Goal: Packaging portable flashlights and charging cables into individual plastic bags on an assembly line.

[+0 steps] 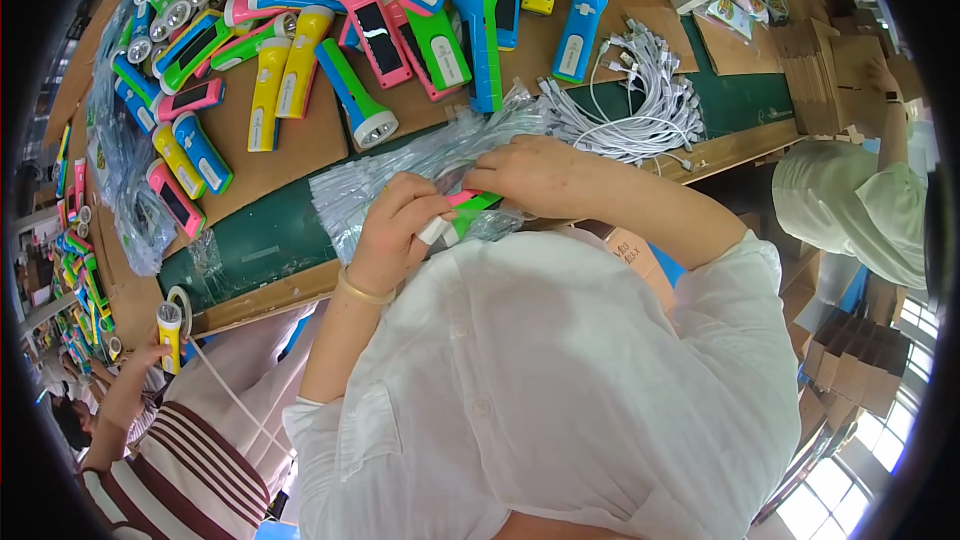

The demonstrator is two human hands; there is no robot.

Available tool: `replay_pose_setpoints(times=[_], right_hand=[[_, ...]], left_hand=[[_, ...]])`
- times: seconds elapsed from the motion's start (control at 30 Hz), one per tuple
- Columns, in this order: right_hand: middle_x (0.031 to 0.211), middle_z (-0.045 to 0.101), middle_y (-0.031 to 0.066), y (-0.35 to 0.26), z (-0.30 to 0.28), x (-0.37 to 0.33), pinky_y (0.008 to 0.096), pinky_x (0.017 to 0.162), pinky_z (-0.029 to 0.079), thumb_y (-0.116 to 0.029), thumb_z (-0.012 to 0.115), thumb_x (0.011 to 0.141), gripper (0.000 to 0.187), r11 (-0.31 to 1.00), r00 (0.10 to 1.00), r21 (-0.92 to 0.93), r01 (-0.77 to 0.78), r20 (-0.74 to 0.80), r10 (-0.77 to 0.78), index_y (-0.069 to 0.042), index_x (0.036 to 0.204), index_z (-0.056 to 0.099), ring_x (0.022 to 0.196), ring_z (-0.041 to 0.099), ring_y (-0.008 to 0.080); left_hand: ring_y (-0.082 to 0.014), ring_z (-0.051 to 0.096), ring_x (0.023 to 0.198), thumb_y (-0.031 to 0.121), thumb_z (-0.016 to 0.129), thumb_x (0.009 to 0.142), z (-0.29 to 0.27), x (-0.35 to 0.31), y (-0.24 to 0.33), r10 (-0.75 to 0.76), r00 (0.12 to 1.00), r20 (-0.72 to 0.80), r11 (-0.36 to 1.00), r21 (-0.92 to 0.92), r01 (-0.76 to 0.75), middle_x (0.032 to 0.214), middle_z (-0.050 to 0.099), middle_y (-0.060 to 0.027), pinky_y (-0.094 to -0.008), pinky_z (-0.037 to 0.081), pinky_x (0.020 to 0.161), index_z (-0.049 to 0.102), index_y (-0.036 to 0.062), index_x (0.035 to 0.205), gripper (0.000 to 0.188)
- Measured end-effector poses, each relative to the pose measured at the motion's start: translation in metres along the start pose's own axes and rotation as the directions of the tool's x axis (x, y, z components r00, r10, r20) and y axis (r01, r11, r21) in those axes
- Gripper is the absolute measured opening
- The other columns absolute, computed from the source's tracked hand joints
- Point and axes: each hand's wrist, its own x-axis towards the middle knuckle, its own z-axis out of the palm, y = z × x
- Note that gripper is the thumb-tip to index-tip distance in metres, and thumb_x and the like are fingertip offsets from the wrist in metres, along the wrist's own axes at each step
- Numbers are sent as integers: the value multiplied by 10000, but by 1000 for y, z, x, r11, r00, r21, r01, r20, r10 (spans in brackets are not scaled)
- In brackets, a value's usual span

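- At the far left I see a co-worker's hand (150, 352) around a yellow flashlight (169, 338), below the desk (255, 252) edge.
- Next, crumpled clear bags (135, 205) lie along the left end of the desk.
- Then comes a heap of loose flashlights (297, 65) in yellow, blue, green and pink, spread on a cardboard sheet (310, 145). I see no wrapping on those in front, so I judge most of the work is left.
- Nearer me, a layer of flat clear bags (345, 195) reaches to just behind the hands.
- My left hand (392, 225) has its fingers bent, thumb and fingers pinching the white end of a pink-and-green flashlight (464, 214). That piece is at the desk's near edge, between both hands, with clear plastic against it; it looks partly bagged to me, not finished.
- My right hand (525, 176) is curled over its other end. I cannot tell whether those fingers pinch plastic or the flashlight, as the tips are hidden.
- Right of that, white cables (665, 135) lie loosely coiled in a bundle, apart from the held piece.
- Farthest right, folded cardboard (812, 85) stands stacked beside another co-worker (845, 205).
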Motion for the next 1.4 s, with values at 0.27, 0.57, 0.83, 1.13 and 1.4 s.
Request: replay_pose_setpoints(times=[0.27, 0.57, 0.83, 1.13, 1.4], right_hand=[[968, 714, 152, 110, 4, -109, 420, 772, 535, -128, 751, 847, 165, 872, 822, 48, -487, -313, 476, -34, 981, 733, 886, 682, 338], [836, 608, -11, 87, -57, -143, 237, 675, 428, -121, 686, 968, 118, 626, 720, 776, -77, -391, 573, -5, 980, 673, 747, 523, 76], [780, 529, -28, 45, -46, -68, 226, 614, 363, -72, 656, 940, 92, 391, 801, 823, 411, -531, 276, -24, 874, 613, 697, 463, 52], [724, 510, -40, 44, -20, -36, 225, 570, 345, -123, 707, 915, 199, 506, 953, 862, -29, -128, 273, -24, 789, 588, 669, 436, 28], [683, 545, 50, 25, -35, 12, 325, 592, 420, -210, 701, 907, 217, 816, 998, 579, -11, 53, -24, -20, 837, 623, 623, 516, 168]], left_hand=[[-313, 611, 867, -16, 743, 751, -5, -8, -6, -6, 999, -42, 996, 86, 10, 939, 604, -113, -391, 512, 747, 664, 25, 934, 204], [-323, 624, 891, -23, 758, 749, -3, -16, -1, -28, 998, -54, 990, 133, 35, 981, 620, -125, -391, 524, 761, 654, 19, 962, 241], [-329, 617, 970, -2, 706, 806, 2, -21, 3, -122, 986, -110, 981, 137, 136, 1065, 645, -135, -379, 509, 828, 632, 29, 933, 150], [-325, 625, 1010, 2, 724, 824, 3, -25, 7, -136, 981, -138, 983, 104, 151, 1106, 651, -134, -379, 512, 867, 637, 23, 952, 157], [-244, 638, 784, -12, 735, 842, -8, -32, 23, -496, 817, -295, 855, 0, 519, 944, 675, -129, -323, 525, 720, 674, -12, 993, 164]])
